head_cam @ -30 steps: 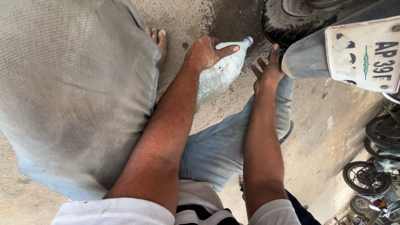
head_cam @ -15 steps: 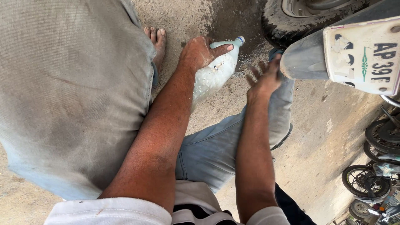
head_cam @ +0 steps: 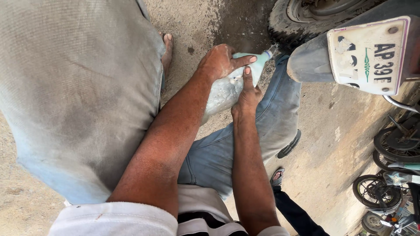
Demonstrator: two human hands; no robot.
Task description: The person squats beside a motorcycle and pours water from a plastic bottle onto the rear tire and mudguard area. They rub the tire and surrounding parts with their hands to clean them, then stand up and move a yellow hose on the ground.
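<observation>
Under the left hand (head_cam: 218, 61), seen from the head camera, a bottle (head_cam: 223, 94) of cloudy pale liquid is lying tilted, its neck pointing away from the person. The left fingers are curling over its upper part and gripping it, with the thumb stretching along the neck toward the cap (head_cam: 266, 54). The right hand (head_cam: 247, 98) is closing on the bottle from the near side, just below the left fingers; its forefinger is lying straight up the side of the bottle, and the other fingers are wrapping round where I cannot see them fully.

Just beyond the fingertips, the cap is nearing a tyre (head_cam: 297, 17) and a grey mudguard (head_cam: 306, 65), with a white plate (head_cam: 372, 54) sitting to the right of the fingers. A wet dark patch is showing on the ground (head_cam: 332, 131) ahead of the fingertips. Left of the fingers a grey trouser leg (head_cam: 78, 87) is filling the view, with a bare foot (head_cam: 167, 48) beside it; below the right fingers a jeans leg (head_cam: 245, 148) is bending.

Judging by this, both hands are steadying and aiming the bottle toward the tyre. Any tipping or squeezing is calling for a firm two-handed hold and a neck kept on line, since the soft sides are likely giving under pressure.
</observation>
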